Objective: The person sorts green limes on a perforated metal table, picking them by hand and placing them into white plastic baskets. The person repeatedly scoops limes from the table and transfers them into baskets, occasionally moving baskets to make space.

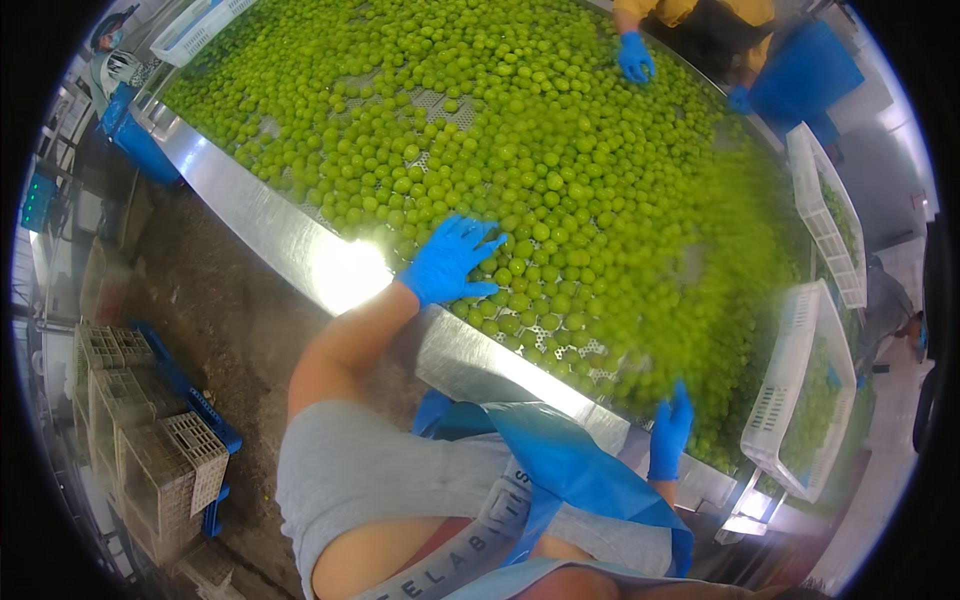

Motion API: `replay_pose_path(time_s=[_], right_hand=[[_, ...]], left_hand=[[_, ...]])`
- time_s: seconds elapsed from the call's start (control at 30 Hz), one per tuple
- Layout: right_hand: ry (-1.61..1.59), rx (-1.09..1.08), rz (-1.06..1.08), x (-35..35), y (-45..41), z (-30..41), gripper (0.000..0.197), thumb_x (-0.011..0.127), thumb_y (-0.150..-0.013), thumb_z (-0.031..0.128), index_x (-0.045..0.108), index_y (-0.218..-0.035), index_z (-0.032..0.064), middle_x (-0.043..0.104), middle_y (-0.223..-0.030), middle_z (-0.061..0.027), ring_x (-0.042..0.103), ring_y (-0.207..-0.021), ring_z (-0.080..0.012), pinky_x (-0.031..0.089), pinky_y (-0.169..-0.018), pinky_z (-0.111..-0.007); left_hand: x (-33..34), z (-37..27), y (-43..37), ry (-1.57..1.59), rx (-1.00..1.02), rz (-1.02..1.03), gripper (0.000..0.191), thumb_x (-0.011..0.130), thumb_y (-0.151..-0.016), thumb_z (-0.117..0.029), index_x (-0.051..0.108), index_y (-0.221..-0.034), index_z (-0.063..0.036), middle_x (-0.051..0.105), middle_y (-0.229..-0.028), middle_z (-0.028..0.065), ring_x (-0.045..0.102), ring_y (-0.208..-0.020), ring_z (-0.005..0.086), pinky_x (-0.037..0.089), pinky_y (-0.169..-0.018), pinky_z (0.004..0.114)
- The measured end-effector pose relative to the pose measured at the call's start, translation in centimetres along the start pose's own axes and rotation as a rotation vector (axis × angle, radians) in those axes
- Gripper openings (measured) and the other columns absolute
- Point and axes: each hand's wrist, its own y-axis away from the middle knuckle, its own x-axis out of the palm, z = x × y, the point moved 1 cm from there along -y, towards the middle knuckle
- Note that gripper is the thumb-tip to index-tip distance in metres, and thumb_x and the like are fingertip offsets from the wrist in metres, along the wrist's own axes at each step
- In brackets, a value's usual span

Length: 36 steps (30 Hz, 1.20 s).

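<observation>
Small round green fruits [555, 180] lie spread over a perforated metal sorting table [255, 217]. My left hand [453, 261], in a blue glove, rests on the fruits by the near metal edge, its fingers apart and nothing seen held. To the right, my right hand [670, 435], also in a blue glove, is over the near edge beside the fruits; its fingers point away from me, and whether they hold anything cannot be told. Part of the fruit layer at the right is blurred. A blue apron [577, 472] hangs at my front.
White plastic crates [766, 442] with green fruits stand along the right end. A co-worker's gloved hand [636, 58] is over the far side, near a blue bin [806, 75]. Another co-worker [112, 71] stands far left. Stacked crates [161, 480] sit on the floor, lower left.
</observation>
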Motion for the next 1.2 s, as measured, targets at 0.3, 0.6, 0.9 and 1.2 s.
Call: replay_pose_path(time_s=[0.3,0.6,0.9,1.2], right_hand=[[0.044,0.075,0.011,3.8,1.9,0.3,0.042,0.062,-0.097,0.006,0.059,-0.139,0.0022,0.061,-0.107,-0.0065,0.055,-0.092,-0.0157,0.049,-0.086,-0.031],[-0.062,0.170,0.022,5.0,2.0,2.5,0.039,0.063,-0.098,0.007,0.060,-0.136,0.0020,0.064,-0.132,-0.0149,0.064,-0.113,-0.0244,0.050,-0.098,-0.035],[0.022,0.210,0.026,6.1,2.1,4.3,0.043,0.066,-0.096,0.012,0.059,-0.137,0.0032,0.064,-0.130,-0.0166,0.066,-0.112,-0.0283,0.052,-0.097,-0.037],[0.206,0.171,0.032,7.4,2.1,7.3,0.040,0.066,-0.096,0.018,0.062,-0.132,0.0022,0.065,-0.131,-0.0180,0.066,-0.115,-0.0303,0.051,-0.098,-0.037]], left_hand=[[-0.8,13.1,1.9,0.117,-0.846,-0.641,0.028,0.054,-0.098,-0.018,0.072,-0.119,-0.0132,0.072,-0.110,0.0161,0.068,-0.100,0.0376,0.055,-0.086,0.045],[-3.5,22.0,-0.6,-0.163,-1.112,-0.042,0.018,0.065,-0.093,-0.027,0.078,-0.102,-0.0177,0.075,-0.100,0.0109,0.072,-0.093,0.0339,0.057,-0.076,0.044],[-0.9,24.4,-1.2,-0.420,-1.009,0.213,0.020,0.064,-0.094,-0.020,0.079,-0.107,-0.0180,0.077,-0.101,0.0084,0.074,-0.094,0.0269,0.059,-0.072,0.040],[-0.3,24.5,-0.7,-0.387,-0.980,0.094,0.019,0.062,-0.093,-0.024,0.080,-0.088,-0.0171,0.075,-0.087,0.0091,0.073,-0.083,0.0298,0.057,-0.067,0.043]])
